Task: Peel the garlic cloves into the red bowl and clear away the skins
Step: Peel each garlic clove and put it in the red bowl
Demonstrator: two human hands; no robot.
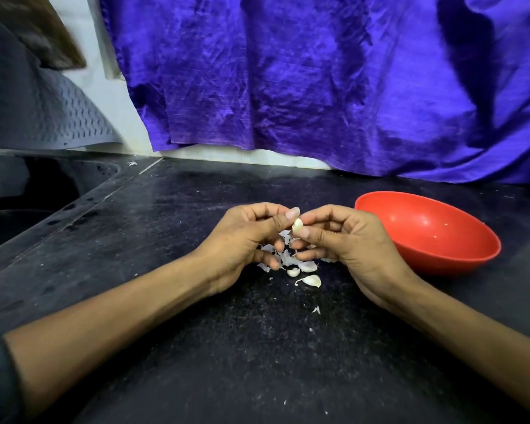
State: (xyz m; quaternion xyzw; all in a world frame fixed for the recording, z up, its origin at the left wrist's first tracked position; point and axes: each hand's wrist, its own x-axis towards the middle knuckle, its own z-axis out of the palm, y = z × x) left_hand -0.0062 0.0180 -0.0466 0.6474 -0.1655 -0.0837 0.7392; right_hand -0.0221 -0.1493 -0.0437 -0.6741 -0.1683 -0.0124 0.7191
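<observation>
On the left our left hand (242, 237) hangs just over the dark counter (166, 301). Its fingers are curled in, and its thumb sticks out to the right, toward the little garlic clove (297, 224). We cannot tell if the thumb really touches the clove or only comes very close.

Below the hands lies a small heap of white skins (285, 258). They look thin like paper and very light, so we think a puff of air could move them. A small white clove (293, 272) lies at the near edge of the heap, and one more bit (311, 280) lies just beside it.

The clove in the middle is held up in the air, between both hands. It looks small, hard and smooth, so we think it can slip. It is best held by its fat sides, with the tip left free for the nail to pick at.

Our right hand (343, 240) pinches that clove between thumb and first finger. Its other fingers are curled under.

On the right sits the red bowl (459, 258), near the right hand. Only tiny specks show inside it.
</observation>
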